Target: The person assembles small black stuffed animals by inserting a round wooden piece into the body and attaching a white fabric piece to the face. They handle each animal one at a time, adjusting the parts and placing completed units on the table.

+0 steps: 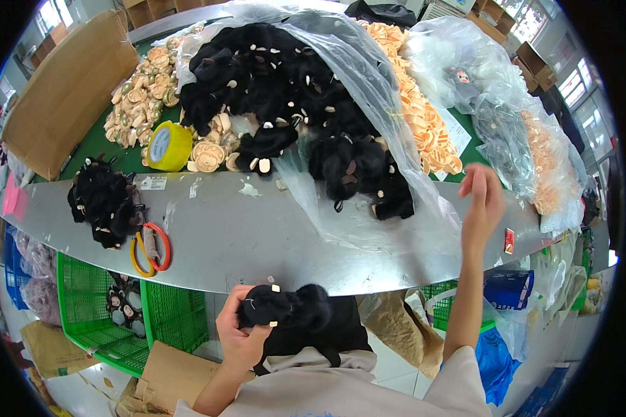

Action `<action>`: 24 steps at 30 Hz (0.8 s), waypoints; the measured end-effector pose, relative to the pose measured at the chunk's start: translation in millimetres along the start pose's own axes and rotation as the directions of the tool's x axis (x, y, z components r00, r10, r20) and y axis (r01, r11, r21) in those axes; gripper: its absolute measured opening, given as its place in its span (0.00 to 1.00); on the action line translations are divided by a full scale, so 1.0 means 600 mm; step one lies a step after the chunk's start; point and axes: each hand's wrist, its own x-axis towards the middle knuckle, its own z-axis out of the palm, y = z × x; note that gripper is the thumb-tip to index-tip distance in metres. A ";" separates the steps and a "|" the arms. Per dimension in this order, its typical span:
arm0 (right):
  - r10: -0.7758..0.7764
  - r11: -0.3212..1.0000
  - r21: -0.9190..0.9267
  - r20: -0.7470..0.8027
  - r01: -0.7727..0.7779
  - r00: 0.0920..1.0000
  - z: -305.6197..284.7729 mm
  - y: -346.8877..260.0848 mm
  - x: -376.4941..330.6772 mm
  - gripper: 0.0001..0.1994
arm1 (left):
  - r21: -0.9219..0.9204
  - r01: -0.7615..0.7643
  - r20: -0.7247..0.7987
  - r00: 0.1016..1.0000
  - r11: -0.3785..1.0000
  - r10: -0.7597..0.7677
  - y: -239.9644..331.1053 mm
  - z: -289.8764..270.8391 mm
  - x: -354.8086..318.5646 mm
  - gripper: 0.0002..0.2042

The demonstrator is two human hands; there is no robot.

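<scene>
My left hand (238,332) grips a black furry plush piece (285,309) with small cream tags, held close to my body below the table's front edge. My right hand (481,198) is raised over the right part of the grey table (243,236), fingers apart and holding nothing. It hovers near the edge of a clear plastic bag (368,97) that spills a big heap of black plush pieces (292,90) onto the table.
A small pile of black plush pieces (103,200) and red-and-yellow scissors (151,247) lie at the left. A yellow tape roll (167,146), beige face-shaped parts (142,90), orange parts (424,118), more clear bags (508,104) and a cardboard box (69,90) sit behind. Green crates (97,313) stand below.
</scene>
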 end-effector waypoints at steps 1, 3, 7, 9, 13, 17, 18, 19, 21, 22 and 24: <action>-0.031 0.990 -0.135 -0.005 0.030 1.000 -0.005 0.050 0.042 0.09 | 0.007 -0.038 -0.004 0.999 0.999 0.038 -0.001 0.001 0.000 0.13; -0.084 0.913 -0.392 0.087 0.112 0.993 -0.041 0.170 0.107 0.08 | -0.018 -0.024 0.002 1.000 1.000 0.025 0.000 0.008 0.001 0.14; 0.011 0.697 -0.685 0.303 0.210 0.953 -0.033 0.270 0.115 0.09 | -0.041 -0.017 -0.055 0.998 0.999 0.014 0.004 0.018 -0.001 0.14; -0.043 0.668 -0.688 0.343 0.282 0.938 -0.021 0.290 0.110 0.09 | -0.079 0.038 -0.083 0.996 0.996 -0.044 0.013 0.019 -0.002 0.14; -0.060 0.666 -0.688 0.335 0.288 0.940 -0.010 0.279 0.104 0.08 | -0.053 0.048 -0.106 0.993 0.997 -0.053 0.006 0.011 0.001 0.14; -0.263 0.826 -0.455 0.212 0.333 0.941 -0.013 0.201 0.098 0.06 | -0.033 0.053 -0.116 0.992 0.998 -0.056 0.003 0.013 0.007 0.14; -0.279 0.869 -0.361 0.210 0.339 0.937 -0.018 0.161 0.096 0.05 | -0.025 0.044 -0.098 0.994 0.999 -0.046 0.004 0.010 0.007 0.14; -0.289 0.890 -0.310 0.181 0.334 0.940 -0.008 0.118 0.086 0.05 | -0.006 0.035 -0.101 0.994 0.999 -0.035 0.005 0.005 0.006 0.14; -0.128 0.991 -0.043 0.051 0.130 0.990 0.008 0.002 0.042 0.06 | 0.031 0.049 -0.124 0.991 0.998 -0.045 0.000 0.005 0.007 0.14; -0.216 0.976 0.042 0.104 0.213 0.971 -0.007 -0.026 0.024 0.06 | 0.020 0.077 -0.091 0.993 0.997 -0.075 -0.002 0.006 0.009 0.14; -0.306 0.949 0.118 0.145 0.291 0.941 -0.024 -0.070 -0.028 0.10 | 0.071 0.053 0.007 0.999 0.996 -0.053 -0.008 0.010 0.014 0.13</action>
